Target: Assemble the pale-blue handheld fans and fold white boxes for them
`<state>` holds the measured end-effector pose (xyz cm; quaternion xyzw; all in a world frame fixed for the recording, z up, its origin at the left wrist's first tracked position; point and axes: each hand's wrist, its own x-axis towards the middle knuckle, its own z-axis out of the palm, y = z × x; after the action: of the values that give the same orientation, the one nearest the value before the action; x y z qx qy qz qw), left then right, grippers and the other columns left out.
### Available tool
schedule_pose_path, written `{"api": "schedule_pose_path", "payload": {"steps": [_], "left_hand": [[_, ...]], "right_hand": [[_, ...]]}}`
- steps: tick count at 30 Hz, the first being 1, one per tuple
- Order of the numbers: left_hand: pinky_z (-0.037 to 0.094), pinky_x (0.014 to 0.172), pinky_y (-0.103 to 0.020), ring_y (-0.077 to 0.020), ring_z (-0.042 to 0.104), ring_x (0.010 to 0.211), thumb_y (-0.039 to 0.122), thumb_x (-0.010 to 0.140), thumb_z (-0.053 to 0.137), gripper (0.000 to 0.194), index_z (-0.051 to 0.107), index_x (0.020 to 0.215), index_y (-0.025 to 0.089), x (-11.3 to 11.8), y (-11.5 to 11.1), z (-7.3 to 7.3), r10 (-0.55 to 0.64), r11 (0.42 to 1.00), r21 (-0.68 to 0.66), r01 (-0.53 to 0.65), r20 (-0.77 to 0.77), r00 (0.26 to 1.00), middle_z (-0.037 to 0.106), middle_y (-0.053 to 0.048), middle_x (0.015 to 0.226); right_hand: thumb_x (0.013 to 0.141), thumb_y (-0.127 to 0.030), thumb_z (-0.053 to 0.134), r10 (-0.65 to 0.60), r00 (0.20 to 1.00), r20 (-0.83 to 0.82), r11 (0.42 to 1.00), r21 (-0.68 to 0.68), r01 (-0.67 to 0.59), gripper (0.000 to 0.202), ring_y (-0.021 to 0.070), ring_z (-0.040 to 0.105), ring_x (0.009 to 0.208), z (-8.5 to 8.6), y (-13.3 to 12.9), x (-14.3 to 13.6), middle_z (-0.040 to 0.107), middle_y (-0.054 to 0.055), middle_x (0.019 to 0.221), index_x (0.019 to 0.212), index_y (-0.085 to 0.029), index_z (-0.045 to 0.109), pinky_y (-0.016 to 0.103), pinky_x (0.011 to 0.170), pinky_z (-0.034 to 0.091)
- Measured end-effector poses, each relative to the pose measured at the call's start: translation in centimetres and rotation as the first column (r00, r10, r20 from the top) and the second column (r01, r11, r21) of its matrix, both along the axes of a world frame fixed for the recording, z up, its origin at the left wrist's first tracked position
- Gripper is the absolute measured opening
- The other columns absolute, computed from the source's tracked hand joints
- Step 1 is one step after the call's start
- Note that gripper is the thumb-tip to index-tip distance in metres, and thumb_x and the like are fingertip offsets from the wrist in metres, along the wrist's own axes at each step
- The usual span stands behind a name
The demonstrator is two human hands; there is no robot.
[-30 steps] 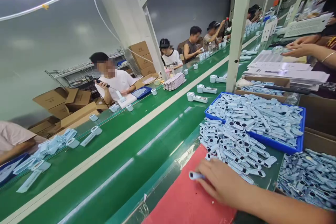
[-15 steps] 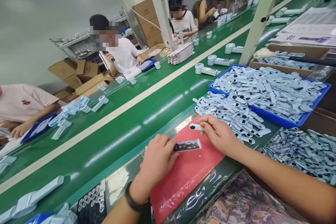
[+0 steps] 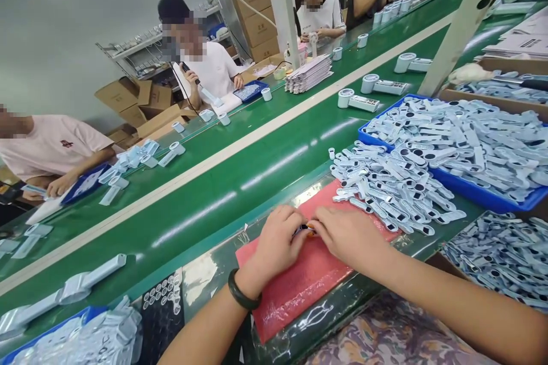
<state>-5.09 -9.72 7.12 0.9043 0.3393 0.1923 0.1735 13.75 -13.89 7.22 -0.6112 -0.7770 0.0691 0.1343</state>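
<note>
Diagonally, a green belt (image 3: 205, 194) crosses the frame from lower left to upper right. A blue tray (image 3: 475, 193), heaped with pale pieces (image 3: 479, 142), fills the right. Below centre lies a red mat (image 3: 295, 296), a loose pile (image 3: 389, 188) overlapping its far end. Above the mat, the left hand (image 3: 276, 239) and right hand (image 3: 351, 234) meet mid-frame, fingers closed on a small dark item (image 3: 302, 228), mostly hidden from me.

Bright lt, glare streaks on grn belt (image 3: 231, 185), edge distort., sl. soft far off
</note>
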Motion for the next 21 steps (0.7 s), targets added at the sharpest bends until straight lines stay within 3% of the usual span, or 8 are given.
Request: {"api": "schedule_pose_path", "payload": {"steps": [3,6,8,12,16,21], "left_hand": [[0.049,0.085,-0.037,-0.0216,0.058,0.095,0.020,0.097,0.059,0.006,0.065,0.096,0.019,0.3,0.1,0.2,0.026,0.998,-0.052,-0.026,-0.005,1.000,0.065,-0.006,0.099],[0.050,0.084,-0.037,-0.0208,0.060,0.095,0.017,0.094,0.063,0.005,0.067,0.093,0.021,0.3,0.1,0.6,0.045,0.995,-0.090,-0.044,0.010,0.999,0.065,-0.005,0.099],[0.052,0.087,-0.038,-0.0217,0.062,0.099,0.018,0.093,0.066,0.004,0.068,0.093,0.022,0.1,-0.3,0.8,0.033,0.995,-0.094,-0.030,0.027,0.999,0.067,-0.005,0.103],[0.052,0.100,-0.048,-0.0258,0.063,0.108,0.026,0.092,0.070,0.014,0.065,0.104,0.022,-0.3,-2.2,0.8,0.007,0.996,-0.086,-0.008,-0.019,1.000,0.070,-0.006,0.112],[0.041,0.113,-0.062,-0.0311,0.060,0.120,0.017,0.095,0.057,0.023,0.060,0.118,0.019,0.1,-4.0,0.4,0.048,0.999,0.022,-0.044,-0.168,0.985,0.071,-0.010,0.119],[0.046,0.109,-0.062,-0.0325,0.061,0.120,0.017,0.098,0.052,0.022,0.060,0.118,0.017,0.6,-4.4,0.3,0.044,0.996,0.089,-0.023,-0.238,0.970,0.071,-0.011,0.119]], "right_hand": [[0.102,-0.028,0.050,0.061,0.966,-0.250,0.997,0.066,-0.046,0.023,0.0240,0.064,0.087,-1.5,0.1,1.3,0.068,0.008,0.094,0.088,-0.020,0.065,0.035,0.075,0.046],[0.101,-0.025,0.052,0.076,0.825,-0.560,0.994,-0.022,-0.106,0.016,0.0203,0.063,0.095,-3.1,0.4,2.2,0.067,0.005,0.099,0.090,-0.022,0.064,0.034,0.083,0.050],[0.099,-0.024,0.054,0.068,0.754,-0.653,0.981,-0.093,-0.169,0.011,0.0197,0.064,0.101,-3.7,0.3,2.5,0.069,0.004,0.108,0.101,-0.023,0.065,0.035,0.088,0.052],[0.097,-0.028,0.061,0.110,0.809,-0.577,0.953,-0.171,-0.251,0.040,0.0269,0.058,0.122,-3.4,-1.1,2.5,0.064,0.009,0.133,0.137,-0.023,0.056,0.047,0.105,0.047],[0.100,-0.024,0.054,0.188,0.876,-0.443,0.953,-0.132,-0.272,0.036,0.0302,0.058,0.114,-3.2,-2.0,2.1,0.067,0.011,0.124,0.135,-0.020,0.060,0.054,0.101,0.046],[0.102,-0.026,0.053,0.277,0.850,-0.448,0.937,-0.070,-0.343,0.036,0.0285,0.057,0.113,-3.8,-1.6,2.5,0.067,0.011,0.124,0.137,-0.018,0.058,0.051,0.101,0.047]]}}
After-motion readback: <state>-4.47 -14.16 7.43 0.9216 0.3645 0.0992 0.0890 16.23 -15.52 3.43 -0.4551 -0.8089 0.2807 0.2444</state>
